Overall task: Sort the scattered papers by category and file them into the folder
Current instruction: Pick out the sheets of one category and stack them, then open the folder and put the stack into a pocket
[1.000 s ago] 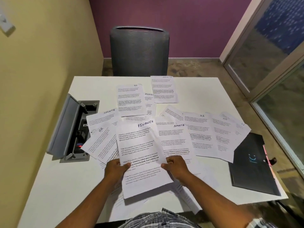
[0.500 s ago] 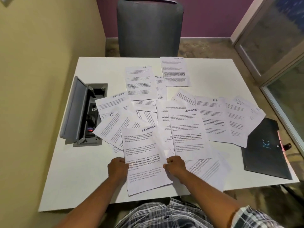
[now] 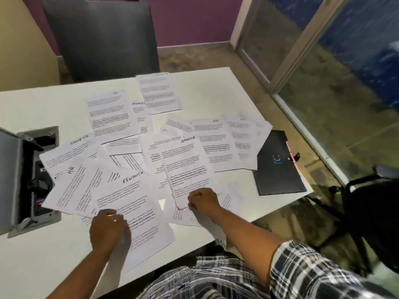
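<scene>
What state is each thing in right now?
Left hand: holds the FINANCE sheet.
Right hand: pinches the SPORTS sheet at its near edge.
Folder: closed, flat at the table's right edge.
Floor box: lid open.

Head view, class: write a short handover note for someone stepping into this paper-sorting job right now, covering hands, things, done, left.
Left hand: on the near end of the FINANCE sheet; its grip is blurred.
Right hand: curled on the near edge of a SPORTS sheet.
Papers: spread and overlapping across the white table, headed HR, SPORTS, ADMIN, FINANCE.
Folder: black, closed, at the table's right edge.
Done: no sorted piles to be seen, nothing filed.
Left: group sheets by heading, then file them in the folder.
</scene>
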Demonstrator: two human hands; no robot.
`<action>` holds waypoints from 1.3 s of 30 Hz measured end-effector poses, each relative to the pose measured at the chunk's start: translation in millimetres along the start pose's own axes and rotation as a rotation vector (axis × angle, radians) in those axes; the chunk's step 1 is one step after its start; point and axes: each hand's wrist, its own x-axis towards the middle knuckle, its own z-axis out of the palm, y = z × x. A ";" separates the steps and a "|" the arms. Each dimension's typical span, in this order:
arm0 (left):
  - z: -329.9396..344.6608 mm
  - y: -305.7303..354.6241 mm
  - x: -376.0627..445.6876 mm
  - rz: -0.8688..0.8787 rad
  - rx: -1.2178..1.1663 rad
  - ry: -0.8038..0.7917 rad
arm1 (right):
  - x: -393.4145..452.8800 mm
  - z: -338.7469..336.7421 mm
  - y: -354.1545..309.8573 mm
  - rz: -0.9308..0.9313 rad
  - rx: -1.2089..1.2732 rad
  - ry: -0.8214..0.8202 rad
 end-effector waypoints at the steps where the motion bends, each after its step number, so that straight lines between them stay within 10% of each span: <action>1: -0.2 9.4 -2.8 0.016 -0.011 -0.018 | 1.7 -4.9 -2.7 -0.006 0.027 -0.002; 14: 253.7 247.6 -108.4 0.075 -0.318 -0.622 | 136.1 -269.4 71.9 -0.112 -0.173 0.341; 21: 378.3 309.9 -148.1 0.083 -0.116 -0.613 | 159.8 -379.8 117.5 -0.008 -0.376 0.600; 30: 427.8 331.9 -167.1 -0.086 0.039 -0.387 | 183.2 -417.4 166.0 0.170 -0.318 0.442; 39: 430.5 332.1 -169.0 -0.070 0.014 -0.509 | 177.0 -456.3 186.1 0.272 0.031 0.342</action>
